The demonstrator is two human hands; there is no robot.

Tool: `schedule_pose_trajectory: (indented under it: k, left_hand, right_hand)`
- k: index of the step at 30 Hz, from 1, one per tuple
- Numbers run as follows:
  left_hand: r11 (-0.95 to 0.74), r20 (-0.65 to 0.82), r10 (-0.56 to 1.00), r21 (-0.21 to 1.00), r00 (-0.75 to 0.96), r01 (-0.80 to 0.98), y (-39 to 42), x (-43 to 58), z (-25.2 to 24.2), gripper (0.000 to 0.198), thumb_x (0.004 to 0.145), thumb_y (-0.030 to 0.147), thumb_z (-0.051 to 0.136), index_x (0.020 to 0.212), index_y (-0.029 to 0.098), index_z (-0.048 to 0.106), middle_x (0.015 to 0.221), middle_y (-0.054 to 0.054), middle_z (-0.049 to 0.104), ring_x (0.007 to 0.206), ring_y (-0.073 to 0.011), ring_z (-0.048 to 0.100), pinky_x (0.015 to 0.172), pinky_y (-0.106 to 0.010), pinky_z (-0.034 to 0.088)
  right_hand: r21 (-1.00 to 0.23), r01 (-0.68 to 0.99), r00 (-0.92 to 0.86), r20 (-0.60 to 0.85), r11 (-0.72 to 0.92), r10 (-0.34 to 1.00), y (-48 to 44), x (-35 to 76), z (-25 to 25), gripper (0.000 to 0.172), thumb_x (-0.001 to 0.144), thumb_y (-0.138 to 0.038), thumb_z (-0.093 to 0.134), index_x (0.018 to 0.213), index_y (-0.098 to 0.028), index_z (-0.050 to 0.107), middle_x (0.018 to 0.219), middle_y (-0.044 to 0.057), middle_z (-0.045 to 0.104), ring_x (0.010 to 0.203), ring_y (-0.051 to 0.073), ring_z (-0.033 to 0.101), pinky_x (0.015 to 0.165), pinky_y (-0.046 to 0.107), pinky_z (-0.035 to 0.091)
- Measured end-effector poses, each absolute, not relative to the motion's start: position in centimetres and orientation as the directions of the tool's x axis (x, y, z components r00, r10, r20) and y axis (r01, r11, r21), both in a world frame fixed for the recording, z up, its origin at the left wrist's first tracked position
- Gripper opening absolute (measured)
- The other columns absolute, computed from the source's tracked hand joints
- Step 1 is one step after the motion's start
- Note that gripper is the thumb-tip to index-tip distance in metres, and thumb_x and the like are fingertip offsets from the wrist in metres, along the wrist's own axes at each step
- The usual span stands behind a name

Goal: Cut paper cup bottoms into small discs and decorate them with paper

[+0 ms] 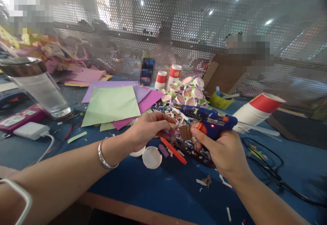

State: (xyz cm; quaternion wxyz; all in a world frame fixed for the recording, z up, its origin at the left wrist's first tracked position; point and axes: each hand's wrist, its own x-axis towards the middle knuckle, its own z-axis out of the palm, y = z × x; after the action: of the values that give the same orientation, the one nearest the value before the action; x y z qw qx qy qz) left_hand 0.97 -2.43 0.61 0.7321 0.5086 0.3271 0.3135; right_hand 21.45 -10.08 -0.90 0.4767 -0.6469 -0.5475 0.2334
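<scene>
My right hand is wrapped round a blue hot glue gun with an orange trigger and a lit red light; its nozzle points left. At the right thumb's tip a small brown corrugated cardboard disc is pinched. My left hand, a silver bangle on its wrist, has its fingers curled together on a small purple paper piece, just left of the disc. Below the hands lie a white paper-cup base and an orange-red stick-like tool, perhaps a pen or cutter.
Green paper sheets lie at left, near a glass bottle and a power strip. Behind the hands, small decorated discs are heaped among scraps. Stacked paper cups and a black cable are at right.
</scene>
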Motion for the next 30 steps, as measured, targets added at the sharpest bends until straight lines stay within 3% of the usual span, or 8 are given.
schedule_pose_trajectory:
  k: [3,6,12,17,22,30]
  left_hand:
    - [0.251,-0.152,0.699,0.967,0.698,-0.041,-2.8,1.3,0.2,0.011,0.085,0.023,0.071,0.083,0.013,0.068,0.064,0.000,0.065,0.055,-0.0093,0.062,0.055,-0.022,0.052]
    - [0.208,-0.119,0.679,0.978,0.724,-0.034,-3.3,1.6,-0.2,0.015,0.085,0.025,0.072,0.077,0.014,0.065,0.063,0.001,0.064,0.052,-0.0082,0.059,0.052,-0.021,0.050]
    - [0.334,-0.177,0.783,0.928,0.596,-0.163,-2.2,0.9,0.4,0.010,0.085,0.014,0.070,0.077,0.011,0.067,0.075,-0.004,0.072,0.066,-0.0091,0.069,0.067,-0.020,0.055]
    - [0.291,-0.168,0.856,0.938,0.488,-0.187,-0.9,0.0,1.0,0.014,0.087,0.015,0.072,0.074,0.011,0.067,0.076,-0.004,0.074,0.068,-0.0099,0.070,0.073,-0.023,0.057]
    - [0.230,-0.133,0.881,0.959,0.454,-0.164,-0.5,-0.4,1.2,0.014,0.091,0.016,0.067,0.080,0.010,0.072,0.078,-0.006,0.075,0.071,-0.0114,0.072,0.073,-0.023,0.057]
    - [0.172,-0.103,0.886,0.979,0.452,-0.114,-0.8,-0.4,1.7,0.014,0.092,0.016,0.066,0.080,0.009,0.069,0.080,-0.006,0.076,0.070,-0.0109,0.072,0.069,-0.022,0.056]
  right_hand:
    - [-0.847,0.525,0.238,0.240,0.083,0.941,-10.2,21.1,-0.6,0.036,0.085,-0.052,0.072,0.068,-0.020,0.069,0.055,0.002,0.066,0.055,0.018,0.061,0.059,0.031,0.051]
    - [-0.840,0.531,0.201,0.252,0.110,0.947,-10.3,20.8,-0.3,0.038,0.087,-0.050,0.070,0.064,-0.021,0.067,0.055,0.001,0.065,0.056,0.017,0.060,0.059,0.030,0.050]
    - [-0.857,0.507,0.261,0.253,0.090,0.932,-10.5,21.1,-0.3,0.033,0.087,-0.050,0.069,0.071,-0.022,0.069,0.053,0.000,0.065,0.052,0.017,0.061,0.056,0.029,0.050]
    - [-0.683,0.712,0.156,0.383,0.165,0.911,-10.7,21.5,-0.1,0.039,0.092,-0.044,0.061,0.060,-0.023,0.064,0.056,0.003,0.068,0.060,0.020,0.068,0.057,0.030,0.050]
    - [-0.528,0.826,0.078,0.453,0.196,0.888,-10.6,22.0,-0.2,0.044,0.093,-0.039,0.056,0.052,-0.023,0.060,0.052,0.001,0.065,0.051,0.018,0.064,0.054,0.030,0.046]
    - [-0.490,0.854,0.079,0.455,0.176,0.887,-10.4,21.9,0.0,0.045,0.090,-0.039,0.056,0.048,-0.024,0.058,0.046,0.001,0.061,0.045,0.018,0.060,0.050,0.030,0.043]
